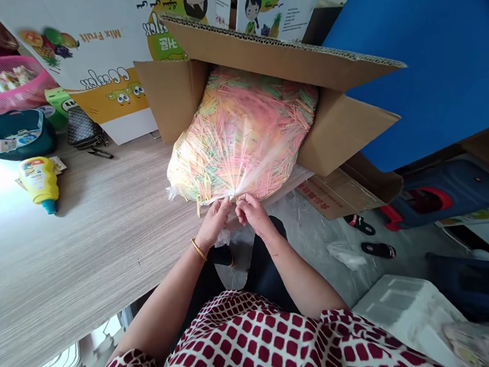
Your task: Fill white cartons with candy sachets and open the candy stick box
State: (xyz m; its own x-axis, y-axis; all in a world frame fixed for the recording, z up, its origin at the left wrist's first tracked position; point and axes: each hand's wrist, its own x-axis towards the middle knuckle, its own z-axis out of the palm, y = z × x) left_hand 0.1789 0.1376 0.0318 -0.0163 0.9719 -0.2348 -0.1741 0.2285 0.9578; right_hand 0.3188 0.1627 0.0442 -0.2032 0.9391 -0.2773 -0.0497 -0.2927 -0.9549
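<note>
A large clear plastic bag [244, 132] full of thin pink, yellow and green sticks bulges out of an open cardboard box [276, 55] lying on its side at the table's edge. The bag's neck is gathered tight at the front. My left hand [216, 223], with a gold bangle at the wrist, pinches the gathered neck from the left. Close beside it, my right hand [251, 211] pinches the same neck, fingers curled in. Whether the neck is tied or only twisted cannot be made out. A few yellow sticks [198, 206] poke out near the bag's lower left.
On the wooden table [90, 237] lie a yellow bottle [39, 181], a teal basket [13, 135], a patterned pouch [81, 126] and a pink basket [8, 84]. Printed cartons [99, 47] stand behind. Slippers [377, 250] and a blue stool [450, 191] are on the right.
</note>
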